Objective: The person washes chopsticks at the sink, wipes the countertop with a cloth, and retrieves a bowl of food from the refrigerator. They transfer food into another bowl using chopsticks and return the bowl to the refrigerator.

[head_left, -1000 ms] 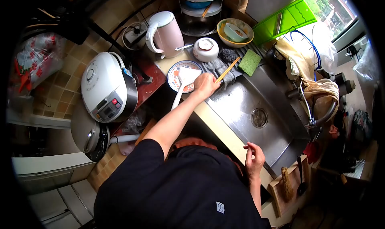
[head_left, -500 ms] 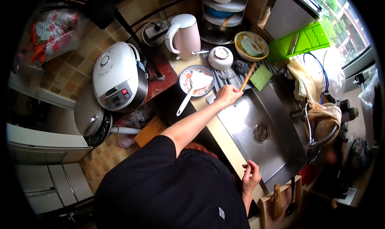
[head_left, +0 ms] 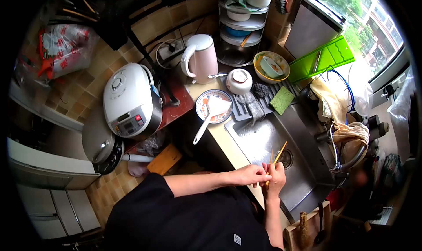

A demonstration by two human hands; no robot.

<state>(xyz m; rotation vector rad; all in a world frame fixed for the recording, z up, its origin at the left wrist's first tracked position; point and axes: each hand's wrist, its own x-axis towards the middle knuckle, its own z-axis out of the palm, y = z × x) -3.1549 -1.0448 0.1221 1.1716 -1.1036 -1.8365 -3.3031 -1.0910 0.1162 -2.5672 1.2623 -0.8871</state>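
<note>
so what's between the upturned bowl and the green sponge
A dark scrubber sits between the upturned bowl and the green sponge; the head view shows it.

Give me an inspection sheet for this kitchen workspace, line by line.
Surface: metal sink, shiny, drain visible; pale counter edge alongside.
Job's things: chopsticks, held over the sink.
Clutter: patterned plate with a white utensil on it, upturned bowl, scouring pad, green sponge.
Hands: right hand appears closed around the chopsticks; left hand meets it, its own grip unclear.
Cables: white cable looped by the power outlet near the kettle.
Surroundings: rice cooker at left, window at upper right.
</note>
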